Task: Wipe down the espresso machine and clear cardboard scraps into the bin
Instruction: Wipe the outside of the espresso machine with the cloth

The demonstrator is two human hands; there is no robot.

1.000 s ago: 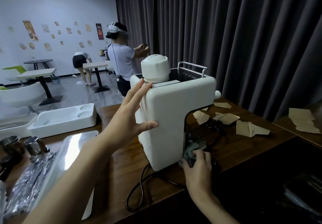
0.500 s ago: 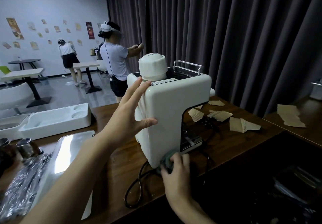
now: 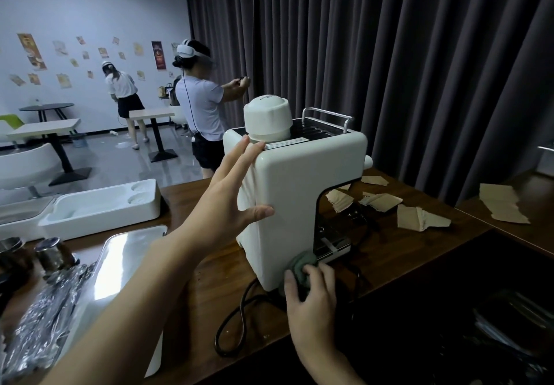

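Your left hand [image 3: 230,202] is wide open, fingers spread straight and flat against the side of the glossy white espresso machine [image 3: 299,205], thumb lying across its near face. Your right hand [image 3: 311,297] is down low, fingers curled round a bunched grey-green cloth [image 3: 301,266] and pushing it onto the machine's bottom front corner. The machine stands upright on the dark wooden worktop [image 3: 204,294] between your two hands, with an upside-down white cup [image 3: 267,118] on top, just above your left fingertips. Past your right hand, well apart from it, there's a bunch of torn brown cardboard scraps [image 3: 419,218] lying on the worktop. Then a black power cord [image 3: 236,324] loops just left of your right wrist, and a shiny metal tray [image 3: 129,252] sits under your left forearm.
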